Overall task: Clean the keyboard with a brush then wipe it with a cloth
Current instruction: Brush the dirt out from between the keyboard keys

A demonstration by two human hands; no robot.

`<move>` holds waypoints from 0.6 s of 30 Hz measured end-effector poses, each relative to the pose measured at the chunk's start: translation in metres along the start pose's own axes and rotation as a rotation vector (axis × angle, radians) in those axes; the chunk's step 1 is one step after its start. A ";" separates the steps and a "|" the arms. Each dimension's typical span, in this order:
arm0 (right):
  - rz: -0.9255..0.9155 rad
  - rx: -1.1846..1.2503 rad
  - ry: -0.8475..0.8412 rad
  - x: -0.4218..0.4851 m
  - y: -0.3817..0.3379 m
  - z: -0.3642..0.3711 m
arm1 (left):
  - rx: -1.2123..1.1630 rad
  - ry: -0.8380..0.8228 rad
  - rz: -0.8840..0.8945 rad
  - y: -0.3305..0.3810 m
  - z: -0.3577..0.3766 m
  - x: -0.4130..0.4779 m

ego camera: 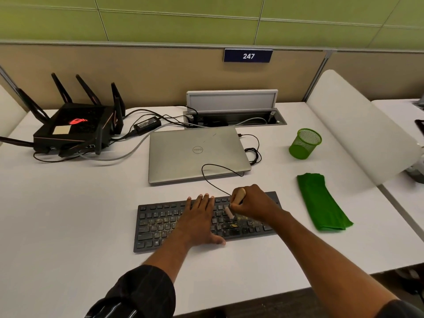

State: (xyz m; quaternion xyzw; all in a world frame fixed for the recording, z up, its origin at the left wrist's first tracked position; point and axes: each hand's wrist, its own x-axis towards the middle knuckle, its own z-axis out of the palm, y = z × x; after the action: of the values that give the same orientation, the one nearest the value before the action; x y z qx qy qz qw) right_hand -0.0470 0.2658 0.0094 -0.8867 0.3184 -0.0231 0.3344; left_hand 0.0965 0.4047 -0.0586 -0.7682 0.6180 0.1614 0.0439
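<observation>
While my left hand (199, 222) presses flat on the black keyboard (158, 224), my right hand (255, 203) clenches the wooden-handled brush (239, 196).
Its bristles touch crumb-dusted keys right of centre; the green cloth (321, 203) lies folded right of the keyboard.

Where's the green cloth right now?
In the head view, the green cloth lies on the white desk, right of the keyboard, in front of the green mesh cup.

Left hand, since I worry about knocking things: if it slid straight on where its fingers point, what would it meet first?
The left hand lies flat on the keyboard, fingers pointing away. Likely first: the thin black cable, then the closed laptop, though depth is unclear.
</observation>
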 end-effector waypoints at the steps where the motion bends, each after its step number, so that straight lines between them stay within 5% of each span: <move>1: -0.004 0.004 0.032 0.001 0.000 0.001 | 0.000 0.001 -0.001 0.000 0.000 0.000; 18: 0.039 0.032 0.095 -0.001 -0.005 0.004 | -0.012 -0.010 0.007 -0.003 0.000 -0.003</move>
State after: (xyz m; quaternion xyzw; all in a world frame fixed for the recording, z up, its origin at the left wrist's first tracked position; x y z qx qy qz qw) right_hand -0.0437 0.2716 0.0096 -0.8728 0.3506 -0.0636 0.3335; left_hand 0.0992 0.4086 -0.0582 -0.7654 0.6195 0.1690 0.0418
